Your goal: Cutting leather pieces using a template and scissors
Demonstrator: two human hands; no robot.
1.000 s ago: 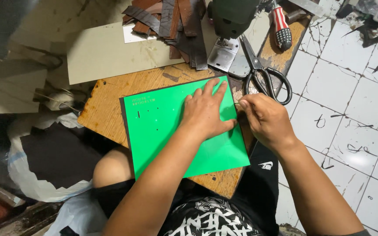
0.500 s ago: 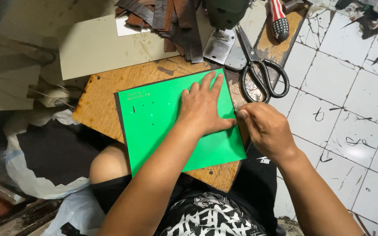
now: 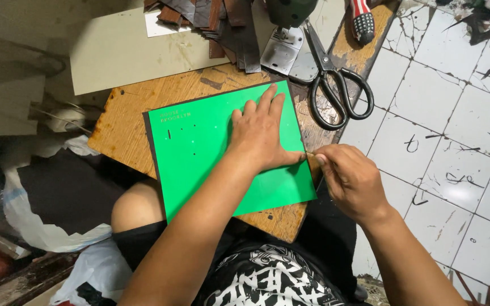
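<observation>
Green sheet: a bright green sheet [image 3: 211, 153] lies flat in the middle of the frame, on a worn wooden board [image 3: 126, 119], with a dark layer showing along its left and top edges.
Left hand: the left hand [image 3: 262, 136] lies palm down on the right half of the green sheet, fingers stretched flat and a little spread, pointing to the top of the frame; it grips nothing, it only presses. The thumb reaches out to the sheet's right edge.
Right hand: the right hand [image 3: 350, 181] sits just beside the sheet's right edge, fingers curled in tight and pinched around something small at the fingertips; what it is cannot be made out. Its fingertips almost meet the left thumb.
Board: it rests across the person's lap, a bare knee [image 3: 137, 207] showing under its lower left side.
Scissors: large black-handled scissors [image 3: 333, 79] lie at the upper right of the board, blades closed, apart from both hands.
Strips: a heap of dark brown strips [image 3: 222, 25] lies at the top centre, beside a metal plate [image 3: 282, 51].
Floor: white cracked tiles [image 3: 455, 141] fill the right side.
Bag: a white plastic bag [image 3: 35, 221] at the lower left holds a black sheet [image 3: 66, 190].
</observation>
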